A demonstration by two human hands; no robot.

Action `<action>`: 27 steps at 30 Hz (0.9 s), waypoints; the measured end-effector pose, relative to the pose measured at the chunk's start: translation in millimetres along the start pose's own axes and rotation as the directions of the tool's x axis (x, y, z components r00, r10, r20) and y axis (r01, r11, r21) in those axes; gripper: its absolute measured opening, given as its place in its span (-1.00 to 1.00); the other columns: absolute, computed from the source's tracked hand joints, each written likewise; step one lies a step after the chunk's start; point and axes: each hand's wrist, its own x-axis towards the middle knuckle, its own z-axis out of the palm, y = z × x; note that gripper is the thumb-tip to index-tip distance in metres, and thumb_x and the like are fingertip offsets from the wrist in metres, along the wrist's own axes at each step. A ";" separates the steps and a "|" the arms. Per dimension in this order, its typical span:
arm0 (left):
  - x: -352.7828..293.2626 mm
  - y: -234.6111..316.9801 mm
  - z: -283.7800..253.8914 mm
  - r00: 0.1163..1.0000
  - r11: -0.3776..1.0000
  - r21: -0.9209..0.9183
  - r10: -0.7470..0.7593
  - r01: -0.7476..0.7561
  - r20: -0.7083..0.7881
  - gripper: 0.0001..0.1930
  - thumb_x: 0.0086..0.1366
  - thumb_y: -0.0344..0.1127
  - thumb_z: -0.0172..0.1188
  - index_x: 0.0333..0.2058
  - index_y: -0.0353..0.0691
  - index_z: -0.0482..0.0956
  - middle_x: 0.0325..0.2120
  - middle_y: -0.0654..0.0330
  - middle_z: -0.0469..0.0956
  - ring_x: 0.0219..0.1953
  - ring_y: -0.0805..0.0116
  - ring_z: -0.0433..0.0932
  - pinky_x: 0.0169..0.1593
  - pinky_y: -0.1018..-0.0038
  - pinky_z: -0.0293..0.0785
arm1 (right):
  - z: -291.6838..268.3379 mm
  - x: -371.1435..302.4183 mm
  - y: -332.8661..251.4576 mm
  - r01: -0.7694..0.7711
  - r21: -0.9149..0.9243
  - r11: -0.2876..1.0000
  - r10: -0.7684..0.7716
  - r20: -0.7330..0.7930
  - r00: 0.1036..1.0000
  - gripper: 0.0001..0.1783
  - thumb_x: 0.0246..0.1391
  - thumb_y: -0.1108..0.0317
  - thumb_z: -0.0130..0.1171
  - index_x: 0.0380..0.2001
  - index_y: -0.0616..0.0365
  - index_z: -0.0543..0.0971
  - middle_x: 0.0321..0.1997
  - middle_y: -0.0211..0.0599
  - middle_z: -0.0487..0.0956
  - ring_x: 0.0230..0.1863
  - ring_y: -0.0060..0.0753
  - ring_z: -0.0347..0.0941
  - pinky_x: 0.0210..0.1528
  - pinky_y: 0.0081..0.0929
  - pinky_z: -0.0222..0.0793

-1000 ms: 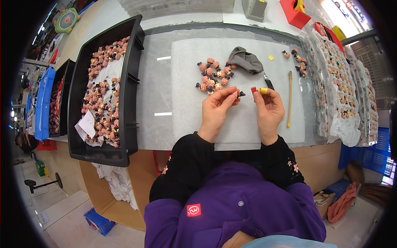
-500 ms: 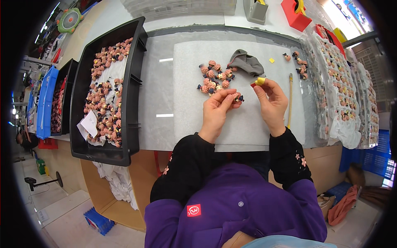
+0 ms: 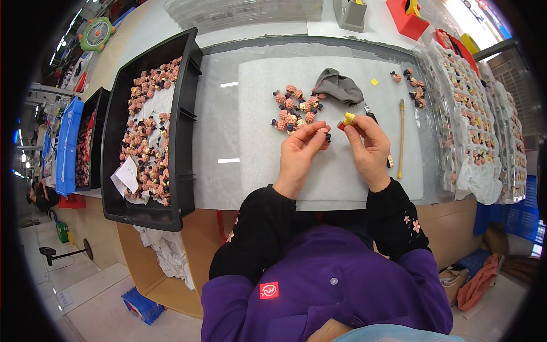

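My left hand (image 3: 297,158) pinches a small pink and dark-blue figurine (image 3: 325,134) between thumb and fingertips, just above the white mat (image 3: 268,176). Facing it across a small gap, my right hand (image 3: 371,153) is closed on a small yellow and red piece (image 3: 347,119), whose exact kind I cannot make out. A pile of similar figurines (image 3: 290,105) lies beyond my left hand. Beside it rests a crumpled grey cloth (image 3: 338,87). Partly hidden under my right hand is a slim black and silver tool (image 3: 369,112).
A black crate (image 3: 185,137) of figurines stands on the left. To the right are a thin yellowish stick (image 3: 400,139), several loose figurines (image 3: 416,88) and clear trays (image 3: 464,114) filled with figurines. A small yellow square (image 3: 374,82) lies near the cloth. A red tape dispenser (image 3: 407,20) sits behind.
My right hand has shifted slightly left with the yellow and red piece, closer to the figurine. The black and silver tool now shows beside it. My left hand has hardly moved.
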 end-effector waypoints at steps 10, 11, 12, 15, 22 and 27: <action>-4.0 -0.4 8.0 0.998 0.989 0.143 0.053 -0.048 -0.031 -0.56 -0.01 -0.58 0.23 -0.10 -0.41 0.36 -0.30 0.19 0.47 -0.36 0.59 0.45 -0.26 0.68 0.43 | -0.6 -1.4 0.7 -0.091 0.081 0.993 0.088 0.047 0.995 -0.79 -0.03 0.61 0.08 -0.25 0.36 0.44 -0.29 -0.31 0.45 -0.27 -0.53 0.43 -0.20 -0.65 0.34; -4.0 -1.5 7.9 0.998 0.989 0.142 0.053 -0.048 -0.031 -0.56 -0.01 -0.58 0.23 -0.10 -0.41 0.36 -0.30 0.19 0.47 -0.36 0.59 0.45 -0.26 0.68 0.43 | -0.6 -1.4 1.0 -0.089 0.075 0.993 0.085 0.049 0.995 -0.79 -0.04 0.61 0.08 -0.26 0.36 0.45 -0.29 -0.31 0.45 -0.27 -0.54 0.43 -0.20 -0.66 0.34; -4.2 -2.9 7.3 0.998 0.984 0.171 0.047 -0.040 -0.035 -0.56 -0.01 -0.58 0.23 -0.10 -0.41 0.35 -0.30 0.18 0.47 -0.36 0.58 0.46 -0.27 0.67 0.44 | -0.1 -1.2 1.1 -0.089 0.075 0.993 0.086 0.050 0.995 -0.79 -0.04 0.61 0.08 -0.26 0.36 0.45 -0.29 -0.31 0.45 -0.27 -0.54 0.43 -0.20 -0.66 0.34; -5.3 -1.3 7.8 0.999 0.980 0.198 0.027 -0.020 -0.035 -0.57 0.00 -0.57 0.23 -0.11 -0.42 0.35 -0.32 0.17 0.48 -0.35 0.56 0.47 -0.28 0.66 0.45 | 0.8 -0.6 0.4 -0.095 0.113 0.989 0.092 0.027 0.995 -0.82 -0.08 0.59 0.12 -0.32 0.35 0.48 -0.34 -0.27 0.48 -0.34 -0.54 0.44 -0.29 -0.67 0.36; -4.7 -11.3 4.6 0.991 0.900 0.417 0.131 -0.127 0.018 -0.62 0.00 -0.62 0.20 -0.15 -0.44 0.39 -0.30 0.11 0.49 -0.26 0.43 0.50 -0.17 0.58 0.47 | 0.4 1.6 -8.3 0.040 -0.052 0.998 -0.027 0.228 0.973 -0.87 -0.13 0.64 0.12 -0.42 0.29 0.51 -0.42 -0.29 0.51 -0.41 -0.53 0.43 -0.36 -0.63 0.34; -6.0 -5.2 9.3 0.983 0.956 0.242 0.180 -0.167 -0.033 -0.61 -0.03 -0.61 0.22 -0.16 -0.45 0.40 -0.31 0.12 0.48 -0.30 0.49 0.48 -0.21 0.62 0.46 | -5.6 3.5 -4.4 0.152 -0.222 0.963 -0.106 0.207 0.973 -0.88 -0.12 0.65 0.10 -0.44 0.28 0.48 -0.43 -0.33 0.50 -0.39 -0.56 0.43 -0.34 -0.65 0.32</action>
